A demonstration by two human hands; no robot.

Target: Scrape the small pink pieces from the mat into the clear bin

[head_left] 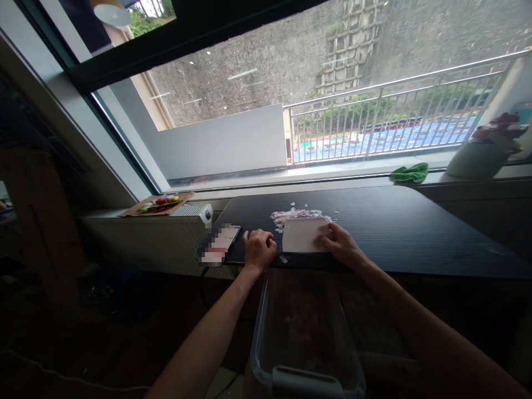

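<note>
A white rectangular tray-like piece with rounded corners (pixel 305 235) sits at the near side of the dark table, its broad face toward me. My right hand (pixel 341 244) grips its right edge, with the thumb across the front. Just behind it lies a heap of small white and pinkish paper-like scraps (pixel 286 215), partly hidden by the white piece. My left hand (pixel 260 249) rests at the table's front edge, left of the white piece and apart from it, fingers curled in with nothing visible in them. One small pale scrap (pixel 283 259) lies between the hands.
Below the table edge stands a clear plastic bin (pixel 260 327) with blurred reddish contents. A phone (pixel 222 244) lies at the left corner of the black table (pixel 394 227). Beyond are a radiator (pixel 166 238), a green cloth (pixel 410 173) and a pale bag-like object (pixel 477 158) on the sill.
</note>
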